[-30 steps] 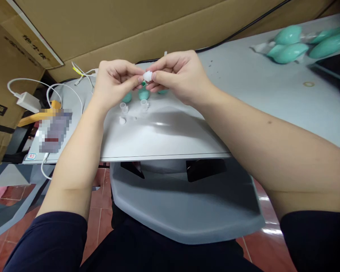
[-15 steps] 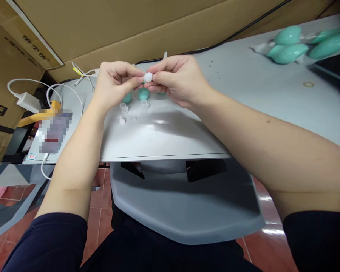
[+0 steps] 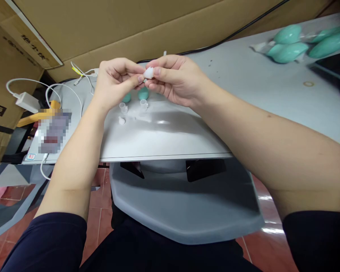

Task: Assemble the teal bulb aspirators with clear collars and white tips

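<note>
Between my two hands is a small white plastic piece, held above the table. My left hand pinches its left end between thumb and forefinger. From the other side, the thumb and fingers of my right hand close on it. Two mint-green rounded objects, one of them the green object, stand below and behind my hands, partly covered by them. Nearer to me are two clear plastic pieces like little cups, a left cup and a right cup. In front of these lies a small white round part.
Bagged mint-green objects lie at the table's back right, beside a dark flat thing. On the left are a white charger, cables, a yellow-orange object and a pixelated item. Cardboard stands behind the grey table.
The white piece has tilted and risen slightly in my fingers, and my right thumb now lies further over it. Otherwise the scene looks the same.
</note>
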Available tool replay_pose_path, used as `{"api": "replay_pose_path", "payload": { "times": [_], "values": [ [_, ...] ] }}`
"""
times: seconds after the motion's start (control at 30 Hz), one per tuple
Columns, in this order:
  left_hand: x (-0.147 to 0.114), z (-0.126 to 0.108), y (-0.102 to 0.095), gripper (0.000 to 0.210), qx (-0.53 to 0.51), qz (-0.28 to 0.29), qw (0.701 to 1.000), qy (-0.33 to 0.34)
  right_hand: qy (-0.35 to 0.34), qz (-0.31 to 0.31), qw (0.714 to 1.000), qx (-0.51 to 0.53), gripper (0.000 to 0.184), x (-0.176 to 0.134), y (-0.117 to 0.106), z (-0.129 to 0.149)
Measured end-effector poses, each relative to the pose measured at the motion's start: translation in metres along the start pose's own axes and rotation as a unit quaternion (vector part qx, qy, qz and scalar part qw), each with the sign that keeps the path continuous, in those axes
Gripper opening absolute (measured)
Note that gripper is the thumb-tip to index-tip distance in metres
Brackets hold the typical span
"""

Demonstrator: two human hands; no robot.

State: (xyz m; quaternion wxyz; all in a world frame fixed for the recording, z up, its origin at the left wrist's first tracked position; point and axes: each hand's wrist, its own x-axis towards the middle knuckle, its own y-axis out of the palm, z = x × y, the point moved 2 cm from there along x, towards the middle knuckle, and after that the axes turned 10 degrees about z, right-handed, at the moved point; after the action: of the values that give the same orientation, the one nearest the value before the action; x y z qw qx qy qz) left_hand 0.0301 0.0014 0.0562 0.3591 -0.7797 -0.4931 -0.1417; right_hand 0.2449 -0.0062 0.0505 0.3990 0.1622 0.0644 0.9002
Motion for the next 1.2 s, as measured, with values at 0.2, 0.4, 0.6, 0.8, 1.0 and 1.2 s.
{"api": "replay_pose_path", "payload": {
  "times": [0.2, 0.4, 0.6, 0.8, 1.0, 1.2],
  "values": [
    [0.002, 0.022, -0.004, 0.047, 0.013, -0.007, 1.0, -0.021, 0.011, 0.002, 0.998, 0.055, 0.028, 0.0, 0.005, 0.003],
    [0.003, 0.046, -0.013, 0.042, 0.01, 0.018, 1.0, -0.016, 0.02, -0.008, 0.997, 0.077, 0.037, 0.001, 0.01, 0.003],
    [0.001, 0.006, -0.007, 0.045, 0.052, 0.003, 0.996, -0.068, 0.017, -0.003, 0.996, 0.087, 0.02, 0.0, 0.008, 0.001],
    [0.002, -0.003, -0.002, 0.051, 0.058, -0.009, 0.995, -0.079, 0.031, 0.004, 0.995, 0.094, 0.02, 0.0, 0.002, -0.002],
    [0.0, 0.0, -0.005, 0.048, 0.054, 0.012, 0.996, -0.063, 0.029, 0.035, 0.996, 0.07, 0.008, -0.001, -0.002, -0.002],
    [-0.005, 0.012, -0.013, 0.048, 0.107, 0.048, 0.992, -0.043, 0.033, -0.033, 0.999, -0.018, 0.01, 0.001, 0.002, 0.003]
  ]
}}
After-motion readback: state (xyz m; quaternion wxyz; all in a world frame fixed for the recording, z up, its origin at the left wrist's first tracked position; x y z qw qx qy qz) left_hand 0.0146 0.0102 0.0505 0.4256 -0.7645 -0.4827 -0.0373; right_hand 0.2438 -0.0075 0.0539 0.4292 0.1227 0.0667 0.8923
